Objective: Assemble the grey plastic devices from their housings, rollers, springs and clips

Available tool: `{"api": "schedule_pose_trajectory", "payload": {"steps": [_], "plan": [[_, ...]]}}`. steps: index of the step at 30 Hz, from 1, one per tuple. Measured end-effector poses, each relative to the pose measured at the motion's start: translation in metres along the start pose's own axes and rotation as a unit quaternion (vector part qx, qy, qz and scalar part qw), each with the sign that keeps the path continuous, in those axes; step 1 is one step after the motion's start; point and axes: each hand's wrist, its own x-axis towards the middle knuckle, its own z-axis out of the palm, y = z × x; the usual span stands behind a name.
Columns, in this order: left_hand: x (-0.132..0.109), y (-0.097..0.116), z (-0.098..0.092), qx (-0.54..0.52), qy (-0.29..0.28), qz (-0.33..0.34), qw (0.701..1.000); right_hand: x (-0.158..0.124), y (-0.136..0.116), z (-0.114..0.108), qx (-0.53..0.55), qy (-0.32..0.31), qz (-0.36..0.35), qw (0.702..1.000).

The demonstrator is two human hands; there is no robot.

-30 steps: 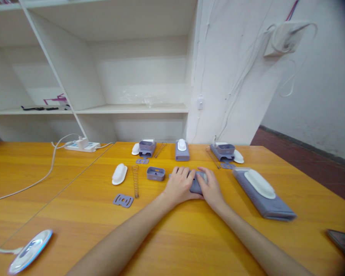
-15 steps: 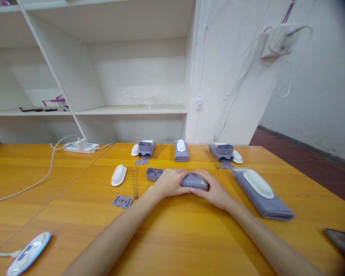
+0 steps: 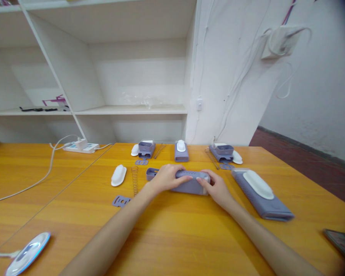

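Both hands hold a grey-purple plastic housing [image 3: 188, 187] lengthwise just above or on the table; I cannot tell which. It has a row of small holes along its top and a clear-looking right end. My left hand [image 3: 169, 178] grips its left part, thumb across the front. My right hand [image 3: 217, 188] closes round the right end with the thumb on the front face. Behind my left hand sits a small open grey-purple tray [image 3: 151, 173], partly hidden. Left of it are a coil spring [image 3: 135, 178], a slotted flat plate [image 3: 121, 201] and a white oval cap [image 3: 119, 175].
At the back stand a housing with parts [image 3: 146, 148], a housing with a white cap [image 3: 181, 152] and another set of parts [image 3: 222, 151]. A larger housing [image 3: 263, 195] lies right. A lit white disc [image 3: 28, 253], power strip [image 3: 82, 146] and phone-like dark object [image 3: 340, 241] lie around.
The housing has turned in my hands, so its long flat face and row of holes now show. My left thumb has shifted onto its front, and my right thumb has risen onto it.
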Motion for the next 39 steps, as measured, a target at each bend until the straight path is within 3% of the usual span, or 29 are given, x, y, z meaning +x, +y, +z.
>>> {"api": "schedule_pose_trajectory", "payload": {"steps": [4, 7, 13, 21, 24, 27, 30, 32, 34, 35, 39], "plan": [[-0.005, 0.001, 0.001, 0.013, 0.031, 0.029, 0.999, -0.001, -0.002, -0.002, -0.043, 0.003, -0.031, 0.999], [-0.013, 0.001, 0.004, 0.046, 0.043, 0.045, 0.997, -0.004, -0.007, -0.004, -0.101, -0.013, -0.092, 0.991], [-0.031, 0.002, 0.009, 0.109, 0.037, 0.08, 0.99, -0.007, -0.009, -0.008, -0.236, -0.085, -0.263, 0.932], [-0.053, -0.003, -0.012, 0.153, 0.036, 0.108, 0.982, -0.007, -0.012, -0.013, -0.341, -0.127, -0.325, 0.873], [-0.066, -0.027, -0.03, 0.188, 0.114, 0.031, 0.975, -0.008, -0.013, -0.014, -0.36, -0.134, -0.329, 0.863], [-0.081, -0.066, -0.05, 0.243, 0.198, -0.108, 0.943, -0.008, -0.015, -0.013, -0.368, -0.137, -0.327, 0.86], [-0.096, -0.106, -0.063, 0.322, 0.171, -0.287, 0.886, -0.009, -0.018, -0.012, -0.373, -0.137, -0.328, 0.857], [-0.106, -0.129, -0.068, 0.316, 0.093, -0.379, 0.865, -0.009, -0.019, -0.011, -0.374, -0.136, -0.329, 0.856], [-0.112, -0.145, -0.072, 0.262, 0.026, -0.416, 0.87, -0.01, -0.019, -0.011, -0.373, -0.133, -0.328, 0.858], [-0.114, -0.15, -0.075, 0.244, 0.018, -0.425, 0.872, -0.01, -0.019, -0.01, -0.371, -0.132, -0.326, 0.859], [-0.107, -0.153, -0.097, 0.224, 0.108, -0.421, 0.872, -0.01, -0.018, -0.01, -0.364, -0.133, -0.32, 0.865]]}}
